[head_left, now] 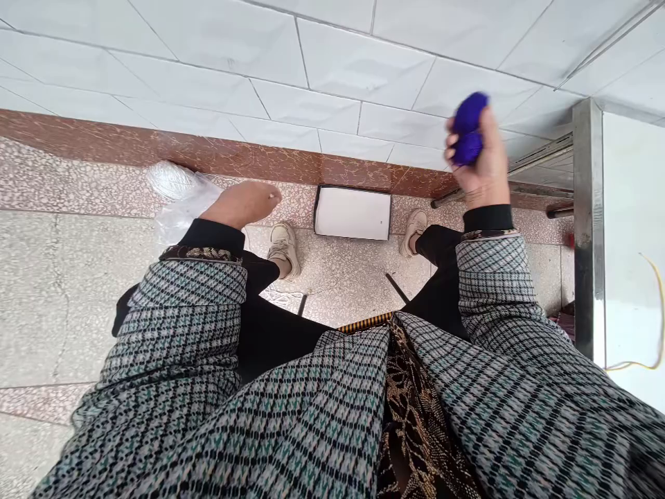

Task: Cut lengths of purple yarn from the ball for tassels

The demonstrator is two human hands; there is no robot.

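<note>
So the left hand (244, 203) is hovering half-curled, while the right hand (481, 156) is gripping with bent fingers.

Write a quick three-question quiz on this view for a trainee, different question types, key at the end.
1. Multiple choice: what does the right hand hold?
A) a yellow cord
B) a purple bundle
C) a black stick

2. True or false: the white panel lies on the floor between the left shoe and the right shoe.

3. Fill in the blank: the clear plastic bag is nearest to the ____.

Key: 1. B; 2. true; 3. left hand
</note>
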